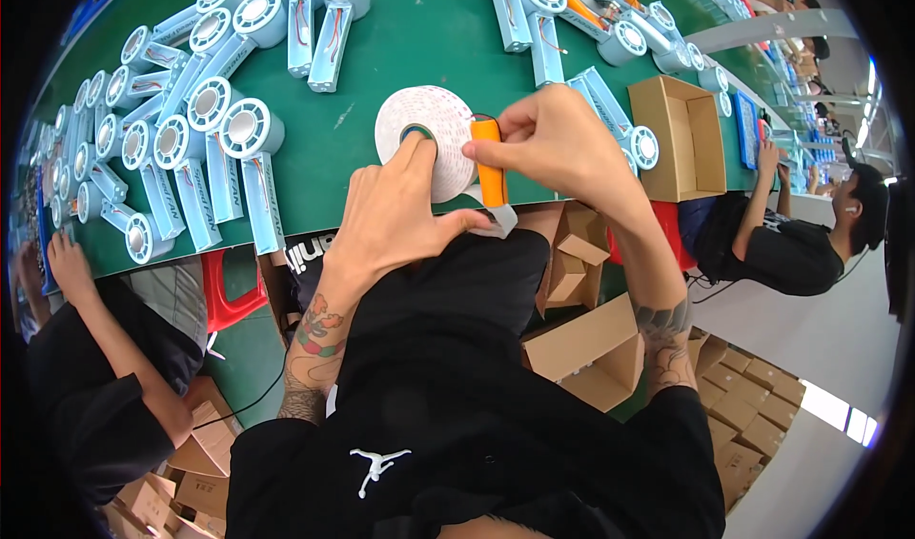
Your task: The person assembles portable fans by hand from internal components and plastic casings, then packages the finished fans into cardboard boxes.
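A large white roll of adhesive tape is at the near edge of the green table. My left hand grips it with fingers hooked into its core, the thumb reaching toward a loose whitish strip. My right hand pinches an orange cylindrical battery between thumb and fingers, upright beside the roll's right side. The strip hangs by the battery's lower end; whether it is stuck there I cannot tell. Thin dark wire shows at the battery's top.
Several light blue handheld fan housings crowd the table's left, with more at the back right, some with orange batteries. An open cardboard box stands right. Co-workers sit on both sides, near a red stool. Open cartons lie below.
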Demonstrator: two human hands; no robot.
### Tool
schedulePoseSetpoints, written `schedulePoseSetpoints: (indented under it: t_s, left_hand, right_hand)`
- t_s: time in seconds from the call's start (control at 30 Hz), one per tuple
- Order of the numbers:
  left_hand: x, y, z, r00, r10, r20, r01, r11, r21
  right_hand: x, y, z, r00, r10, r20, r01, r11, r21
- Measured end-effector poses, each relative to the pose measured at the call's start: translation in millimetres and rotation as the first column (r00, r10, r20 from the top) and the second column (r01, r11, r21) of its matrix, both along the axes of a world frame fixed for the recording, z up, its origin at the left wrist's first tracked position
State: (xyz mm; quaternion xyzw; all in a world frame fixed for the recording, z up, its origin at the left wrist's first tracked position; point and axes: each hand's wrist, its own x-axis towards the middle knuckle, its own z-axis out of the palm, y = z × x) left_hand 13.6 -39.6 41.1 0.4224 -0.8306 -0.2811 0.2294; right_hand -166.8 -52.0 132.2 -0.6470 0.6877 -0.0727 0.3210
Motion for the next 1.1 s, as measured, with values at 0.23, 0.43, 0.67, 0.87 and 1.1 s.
schedulePoseSetpoints:
  t_s: [0.23,0.43,0.67,0.87,1.1]
  left_hand:
    - [1.0,-2.1,-5.8,0.997,0.077,0.015,-0.077,0.997,-0.024]
    - [3.2,4.3,10.1,0.995,0.099,-0.031,-0.093,0.986,0.137]
    - [-4.2,6.9,6.8,0.978,0.207,0.006,-0.205,0.963,0.175]
    - [1.9,10.9,7.9,0.979,0.164,-0.121,-0.122,0.946,0.301]
    - [1.8,22.9,21.9,0.952,0.263,-0.159,-0.146,0.842,0.519]
  right_hand:
    - [4.4,-3.6,2.9,0.968,-0.117,0.224,0.106,0.993,0.057]
    - [8.4,-6.0,-2.1,0.944,-0.105,0.312,0.103,0.994,0.023]
    - [11.4,-10.4,0.0,0.950,-0.061,0.307,0.074,0.997,-0.032]
    - [11.2,-4.4,2.0,0.925,-0.103,0.365,0.137,0.988,-0.068]
    - [11.4,3.3,3.6,0.890,-0.137,0.435,0.212,0.969,-0.128]
